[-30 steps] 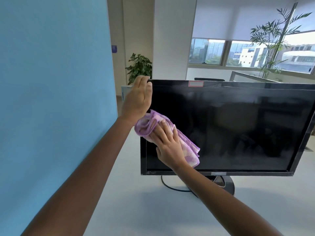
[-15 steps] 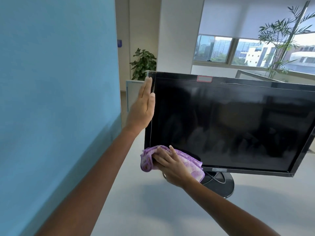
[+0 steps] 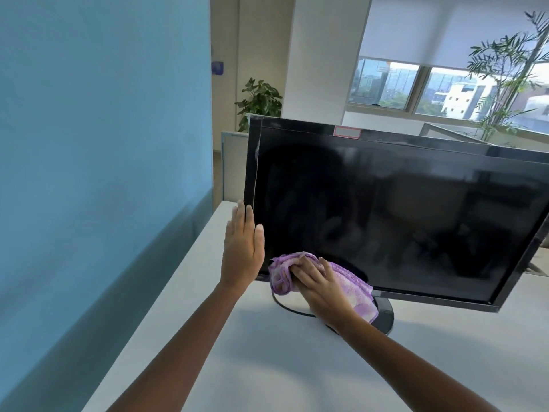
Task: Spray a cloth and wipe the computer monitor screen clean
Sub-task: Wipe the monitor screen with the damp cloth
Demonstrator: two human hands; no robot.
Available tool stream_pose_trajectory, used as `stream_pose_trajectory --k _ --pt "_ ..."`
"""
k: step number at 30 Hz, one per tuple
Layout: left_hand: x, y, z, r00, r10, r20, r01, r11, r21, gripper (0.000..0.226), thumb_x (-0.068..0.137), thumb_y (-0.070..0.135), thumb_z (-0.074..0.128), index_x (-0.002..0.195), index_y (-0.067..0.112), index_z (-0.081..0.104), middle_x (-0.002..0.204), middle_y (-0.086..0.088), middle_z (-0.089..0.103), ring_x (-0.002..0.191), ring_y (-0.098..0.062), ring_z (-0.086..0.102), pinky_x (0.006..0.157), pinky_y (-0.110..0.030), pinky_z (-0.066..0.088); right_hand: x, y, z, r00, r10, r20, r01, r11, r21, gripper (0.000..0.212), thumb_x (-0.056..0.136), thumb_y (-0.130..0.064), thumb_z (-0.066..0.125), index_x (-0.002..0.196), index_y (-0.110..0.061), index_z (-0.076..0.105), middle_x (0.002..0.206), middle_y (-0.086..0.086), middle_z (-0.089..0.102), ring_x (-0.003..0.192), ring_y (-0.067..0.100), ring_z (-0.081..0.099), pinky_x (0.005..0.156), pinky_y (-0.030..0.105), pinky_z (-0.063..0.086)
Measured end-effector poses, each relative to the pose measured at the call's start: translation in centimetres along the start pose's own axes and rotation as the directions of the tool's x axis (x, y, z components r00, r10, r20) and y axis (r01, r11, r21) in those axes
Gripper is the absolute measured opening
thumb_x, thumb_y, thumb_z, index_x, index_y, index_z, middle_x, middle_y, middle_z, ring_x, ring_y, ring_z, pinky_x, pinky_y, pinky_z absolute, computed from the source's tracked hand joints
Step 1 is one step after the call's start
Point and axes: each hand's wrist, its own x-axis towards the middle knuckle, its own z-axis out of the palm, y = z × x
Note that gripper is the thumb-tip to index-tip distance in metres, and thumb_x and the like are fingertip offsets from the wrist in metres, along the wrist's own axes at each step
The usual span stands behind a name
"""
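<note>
Now my right hand [image 3: 320,288], grip holding the bunched cloth [image 3: 352,278], is wiping the bottom-left corner of the monitor [image 3: 401,221] after dropping from mid-screen, my flat left hand [image 3: 243,254] is sliding lower too, so rightward passes probably remain.

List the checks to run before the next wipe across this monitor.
1. Cloth in hand: ok. The right hand holds the purple cloth against the screen's lower left corner.
2. Monitor steadied: cannot tell. The left hand lies flat at the left edge of the monitor; contact is unclear.
3. Cloth damp: cannot tell.
4. Left bezel streak-free: not ok. A pale streak runs down it.
5. Cable clear of the wiping path: ok, it lies on the desk.
</note>
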Motion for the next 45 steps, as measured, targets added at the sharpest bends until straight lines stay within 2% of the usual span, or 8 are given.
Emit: stream_pose_trajectory --k 6,11,18,25,32,37,41,45 --pt "-2.8 2.1 4.1 0.954 0.288 0.086 -0.299 0.886 0.354 0.049 0.083 0.010 0.058 0.130 -0.002 0.048 0.139 -0.024 0.045 0.130 -0.039 0.041 0.105 -0.049 0.036 -5.2 4.4 0.4 0.996 0.090 0.017 -0.089 0.996 -0.029 0.052 0.043 -0.016 0.081 0.095 -0.018 0.072 0.107 -0.001 0.069 0.107 0.024 0.062 0.084 0.047 0.053" --pt "-5.3 3.4 7.9 0.882 0.389 0.267 -0.466 0.804 0.369 0.050 0.060 0.013 0.079 0.109 0.008 0.068 0.108 -0.009 0.070 0.101 -0.024 0.067 0.081 -0.032 0.058 -9.8 8.0 0.5 0.978 0.197 0.066 -0.195 0.980 -0.045 0.055 0.037 -0.015 0.083 0.091 -0.021 0.073 0.106 0.000 0.069 0.109 0.025 0.046 0.082 0.045 0.055" --pt "-7.6 4.5 11.9 0.786 0.436 0.438 -0.597 0.720 0.355 0.036 0.053 0.024 0.082 0.087 0.017 0.074 0.087 0.006 0.071 0.075 -0.009 0.068 0.057 -0.015 0.055 -16.1 13.0 0.7 0.907 0.409 0.106 -0.400 0.912 -0.092 0.059 0.028 -0.004 0.080 0.085 -0.016 0.075 0.102 0.006 0.071 0.105 0.027 0.043 0.077 0.045 0.056" --pt "-7.6 4.3 12.7 0.796 0.452 0.403 -0.595 0.710 0.377 0.040 0.054 0.019 0.081 0.093 0.013 0.073 0.089 0.002 0.071 0.073 -0.011 0.068 0.058 -0.017 0.055 -18.4 13.2 0.4 0.740 0.645 0.189 -0.653 0.757 -0.029 0.059 0.034 0.006 0.075 0.091 -0.007 0.069 0.097 0.018 0.065 0.091 0.041 0.062 0.069 0.049 0.056" --pt "-6.7 5.0 13.2 0.785 0.477 0.396 -0.617 0.662 0.426 0.033 0.053 0.022 0.081 0.085 0.014 0.073 0.081 0.003 0.070 0.061 -0.012 0.063 0.053 -0.019 0.053 -13.4 8.3 1.0 0.805 0.567 0.173 -0.591 0.792 0.156 0.055 0.035 -0.006 0.076 0.089 -0.016 0.068 0.096 0.007 0.065 0.088 0.030 0.062 0.070 0.037 0.056" --pt "-6.5 5.6 14.2 0.771 0.500 0.393 -0.636 0.625 0.452 0.032 0.056 0.025 0.080 0.085 0.016 0.074 0.082 0.003 0.070 0.064 -0.012 0.064 0.056 -0.022 0.053 -16.2 11.5 2.0 0.882 0.468 0.057 -0.472 0.876 0.104 0.047 0.052 -0.007 0.057 0.095 -0.022 0.069 0.099 0.001 0.067 0.097 0.023 0.047 0.072 0.033 0.055" --pt "-6.6 6.6 15.4 0.771 0.509 0.383 -0.637 0.627 0.449 0.029 0.056 0.024 0.080 0.082 0.015 0.073 0.082 0.003 0.071 0.064 -0.013 0.064 0.057 -0.021 0.053 -20.2 15.1 2.3 0.838 0.536 0.101 -0.539 0.842 0.009 0.053 0.041 0.002 0.070 0.092 -0.013 0.070 0.103 0.008 0.063 0.097 0.032 0.051 0.062 0.038 0.055" --pt "-6.7 7.5 16.3 0.782 0.504 0.368 -0.624 0.633 0.458 0.023 0.055 0.021 0.079 0.076 0.016 0.071 0.076 0.004 0.069 0.062 -0.013 0.063 0.055 -0.022 0.052 -23.7 17.5 2.0 0.704 0.688 0.176 -0.697 0.717 -0.014 0.064 0.026 0.009 0.077 0.088 -0.003 0.068 0.100 0.018 0.067 0.094 0.036 0.053 0.053 0.040 0.052"
